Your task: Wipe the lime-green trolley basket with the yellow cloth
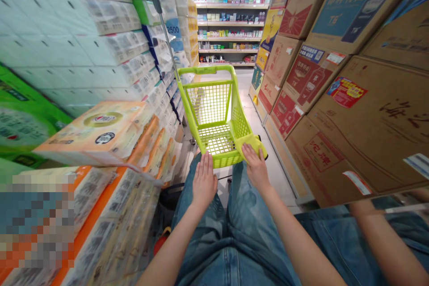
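A small lime-green plastic shopping cart [214, 111] stands in the aisle straight ahead of me, its basket empty. My left hand [203, 182] lies flat with fingers stretched out, fingertips touching the cart's near rim. My right hand [255, 164] rests on the cart's near right corner, fingers curled over the handle edge. Below both hands are my blue jeans [231, 232].
Stacked packs of tissue paper [100, 138] fill the left side. Brown cardboard boxes [351, 111] are piled high on the right. A narrow tiled aisle [244, 85] runs ahead to shelves of small goods [228, 31]. Another person's arm [385, 237] shows at the lower right.
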The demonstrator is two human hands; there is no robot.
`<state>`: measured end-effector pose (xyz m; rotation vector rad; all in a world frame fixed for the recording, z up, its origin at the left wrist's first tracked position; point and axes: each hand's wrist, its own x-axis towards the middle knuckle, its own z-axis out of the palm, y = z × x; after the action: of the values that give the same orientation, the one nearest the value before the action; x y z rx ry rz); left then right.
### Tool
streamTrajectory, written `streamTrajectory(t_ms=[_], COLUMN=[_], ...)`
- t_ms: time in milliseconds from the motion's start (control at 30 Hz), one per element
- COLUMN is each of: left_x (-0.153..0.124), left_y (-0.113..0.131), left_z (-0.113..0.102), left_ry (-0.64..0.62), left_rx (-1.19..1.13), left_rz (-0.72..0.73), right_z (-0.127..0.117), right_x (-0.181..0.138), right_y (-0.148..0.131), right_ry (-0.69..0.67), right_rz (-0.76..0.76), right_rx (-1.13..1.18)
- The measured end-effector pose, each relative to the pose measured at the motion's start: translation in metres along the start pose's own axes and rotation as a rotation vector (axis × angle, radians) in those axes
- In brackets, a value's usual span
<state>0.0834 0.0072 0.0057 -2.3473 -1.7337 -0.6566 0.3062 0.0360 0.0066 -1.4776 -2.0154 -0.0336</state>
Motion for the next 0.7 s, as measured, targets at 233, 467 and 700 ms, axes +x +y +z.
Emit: streamTrajectory(t_ms=[233,467,700], left_x=[0.001,-0.001,0.0], left_y=[0.003,-0.002,0.001], left_z=[0.005,0.005,0.003], left_ry=[0.032,0.052,0.018], left_rx=[-0.016,0.023,-0.001], left_rz=[-0.018,-0.002,-0.008], right_z=[0.019,0.044,0.003], right_x=[0.008,0.011,0.002], right_y=[-0.036,-0.107,0.001], right_ry=[0.084,-0.033,0.019], right_rz=[0.172,-0.091,-0.118], right_rx=[-0.04,0.041,-0.061])
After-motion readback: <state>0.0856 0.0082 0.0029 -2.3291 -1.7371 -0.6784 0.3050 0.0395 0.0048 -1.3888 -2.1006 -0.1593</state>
